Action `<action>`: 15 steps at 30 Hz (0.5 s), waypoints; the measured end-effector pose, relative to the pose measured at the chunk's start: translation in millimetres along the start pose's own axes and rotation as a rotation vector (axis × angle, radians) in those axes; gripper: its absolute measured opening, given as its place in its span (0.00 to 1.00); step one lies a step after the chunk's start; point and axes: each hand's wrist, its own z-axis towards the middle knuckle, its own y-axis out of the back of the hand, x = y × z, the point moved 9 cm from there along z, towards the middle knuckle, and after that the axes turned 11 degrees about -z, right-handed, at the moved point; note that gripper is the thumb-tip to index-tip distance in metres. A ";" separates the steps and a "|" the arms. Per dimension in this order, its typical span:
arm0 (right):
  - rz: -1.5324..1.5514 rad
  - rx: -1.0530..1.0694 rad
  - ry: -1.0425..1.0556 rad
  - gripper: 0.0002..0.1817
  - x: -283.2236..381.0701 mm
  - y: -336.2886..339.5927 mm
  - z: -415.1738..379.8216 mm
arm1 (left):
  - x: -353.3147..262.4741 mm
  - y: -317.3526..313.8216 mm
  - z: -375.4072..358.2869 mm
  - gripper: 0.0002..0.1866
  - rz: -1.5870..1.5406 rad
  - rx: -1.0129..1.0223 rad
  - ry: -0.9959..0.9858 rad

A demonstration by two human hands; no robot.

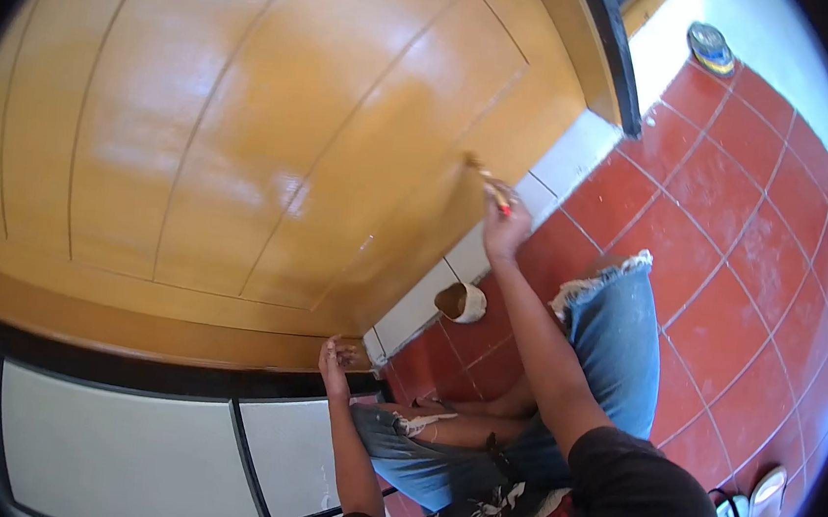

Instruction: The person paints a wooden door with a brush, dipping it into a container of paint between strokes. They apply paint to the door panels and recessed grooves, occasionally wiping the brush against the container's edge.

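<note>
My right hand (507, 223) is closed round a small paintbrush (486, 176) with a red-tipped handle, its bristles against the lower part of a glossy yellow-brown wooden door (346, 134). Grooves run across the door's panel, and wet-looking shine shows in patches. My left hand (336, 358) is raised near the door's frame, its fingers partly curled and apart, with nothing in it. Between the two hands a small pale cup (461, 303) with brownish stuff inside stands on the floor beside the white tile strip.
Red floor tiles (724, 315) spread to the right of my bent legs. A tin can (711, 49) sits by the far wall. Sandals (767, 498) lie at the lower right. White tiles with black edging (122, 440) line the lower left.
</note>
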 end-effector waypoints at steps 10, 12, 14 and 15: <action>-0.252 0.998 0.555 0.09 48.6 -73.8 -144.6 | -34.5 -27.0 -17.6 0.17 0.069 0.050 -0.149; 0.015 0.797 0.599 0.11 71.9 -56.7 -103.5 | 16.8 -6.0 1.5 0.13 0.086 0.067 0.014; 0.135 0.542 0.180 0.09 12.3 -48.8 -50.5 | 30.6 1.4 0.3 0.14 0.248 0.146 0.074; 0.145 0.357 0.100 0.10 -38.7 -43.7 -31.2 | 36.5 10.6 2.4 0.14 0.218 0.099 0.036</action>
